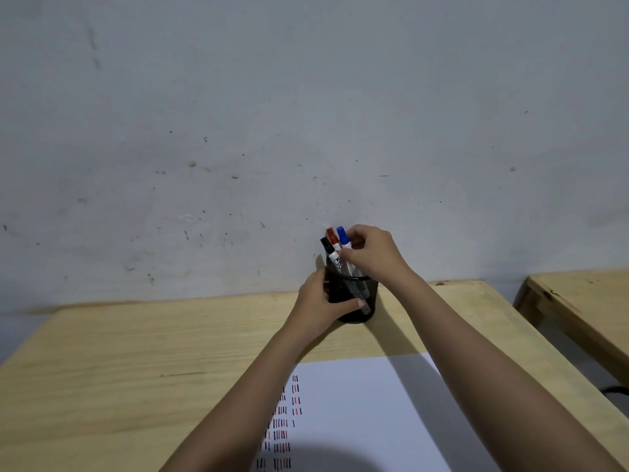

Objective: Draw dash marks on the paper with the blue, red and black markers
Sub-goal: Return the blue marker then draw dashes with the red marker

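A black mesh pen cup (361,294) stands at the far edge of the wooden table (136,362), against the wall. Three markers stand in it: black cap (327,245), red cap (332,235) and blue cap (342,235). My left hand (323,301) wraps around the cup's left side. My right hand (371,253) reaches over the cup, fingertips pinching the markers' white barrels near the blue one; which marker it grips is unclear. The white paper (367,413) lies near me, with rows of red, black and blue dash marks on its left part.
A grey scuffed wall (306,114) rises right behind the table. A second wooden table (578,301) stands to the right, across a narrow gap. A dark cable (616,390) lies in that gap. My head's shadow falls on the paper's near edge.
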`<state>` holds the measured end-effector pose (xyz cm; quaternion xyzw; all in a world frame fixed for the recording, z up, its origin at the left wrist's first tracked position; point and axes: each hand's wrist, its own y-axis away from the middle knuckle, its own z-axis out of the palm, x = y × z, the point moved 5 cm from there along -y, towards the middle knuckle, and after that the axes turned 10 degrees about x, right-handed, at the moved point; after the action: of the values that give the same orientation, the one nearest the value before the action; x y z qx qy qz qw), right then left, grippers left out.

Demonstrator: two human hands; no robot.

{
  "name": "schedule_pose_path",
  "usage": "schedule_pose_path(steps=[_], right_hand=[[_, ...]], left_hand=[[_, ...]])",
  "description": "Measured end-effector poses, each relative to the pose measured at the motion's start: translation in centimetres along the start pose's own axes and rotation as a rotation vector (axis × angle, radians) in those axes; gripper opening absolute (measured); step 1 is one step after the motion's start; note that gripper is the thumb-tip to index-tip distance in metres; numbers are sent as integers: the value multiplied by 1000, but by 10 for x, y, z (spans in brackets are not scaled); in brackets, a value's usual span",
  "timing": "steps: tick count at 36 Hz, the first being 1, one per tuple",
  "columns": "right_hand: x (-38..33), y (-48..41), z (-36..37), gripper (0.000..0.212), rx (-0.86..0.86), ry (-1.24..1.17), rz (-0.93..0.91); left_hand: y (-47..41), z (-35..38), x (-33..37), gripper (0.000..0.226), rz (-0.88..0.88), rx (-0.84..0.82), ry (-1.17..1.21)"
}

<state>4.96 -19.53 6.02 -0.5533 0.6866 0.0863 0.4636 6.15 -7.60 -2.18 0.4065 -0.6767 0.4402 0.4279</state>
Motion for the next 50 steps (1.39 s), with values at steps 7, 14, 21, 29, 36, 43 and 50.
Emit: schedule_pose_path(steps=[7, 14, 21, 29, 36, 43, 50], right_hand=[[-1, 2, 6, 24, -42, 87, -32], [-6, 2, -2, 16, -4, 6, -54], [-25, -1, -22, 9, 136, -136, -98], [-62, 9, -66, 13, 366, -279, -229], [-85, 43, -94, 9, 407, -315, -349], [-82, 92, -92, 6, 281, -167, -444], [-72, 135, -79, 10, 112, -19, -470]], left_hand=[[0, -1, 0, 61, -14, -7, -8], [-2, 0, -1, 62, -24, -16, -32], [4, -2, 12, 62, -9, 7, -109], [12, -4, 18, 71, -127, 42, -95], [39, -18, 51, 19, -156, 11, -80], [60, -61, 113, 17, 44, 141, 93], [101, -74, 153, 11, 181, 54, 151]])
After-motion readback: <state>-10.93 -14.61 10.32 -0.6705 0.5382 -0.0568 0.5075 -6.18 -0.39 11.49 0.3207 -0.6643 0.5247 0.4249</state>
